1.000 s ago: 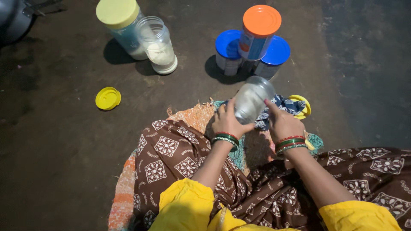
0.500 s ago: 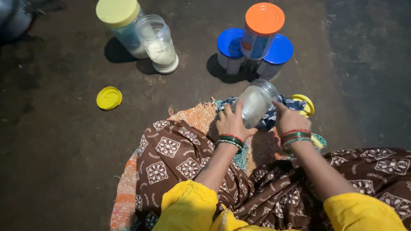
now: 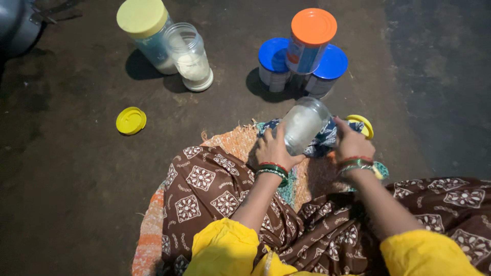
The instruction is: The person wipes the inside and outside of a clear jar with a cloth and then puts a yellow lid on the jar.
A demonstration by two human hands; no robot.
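My left hand (image 3: 274, 148) grips a clear open jar (image 3: 303, 124), tilted with its mouth pointing away from me. My right hand (image 3: 352, 143) presses a dark blue patterned cloth (image 3: 323, 142) against the jar's side. A yellow lid (image 3: 362, 125) lies just beyond my right hand on the woven mat (image 3: 232, 140). Both wrists wear red and green bangles. My brown patterned garment (image 3: 215, 194) covers my lap below the jar.
On the dark floor stand a yellow-lidded jar (image 3: 146, 30) and an open jar with white contents (image 3: 190, 57) at the far left. Two blue-lidded jars (image 3: 272, 60) and an orange-lidded jar (image 3: 309, 38) stand ahead. A loose yellow lid (image 3: 131, 120) lies left. A metal vessel (image 3: 18, 25) sits top left.
The jar has stayed in my hands with small shifts; my right hand has moved the cloth along the jar's side. Nothing on the floor has moved.
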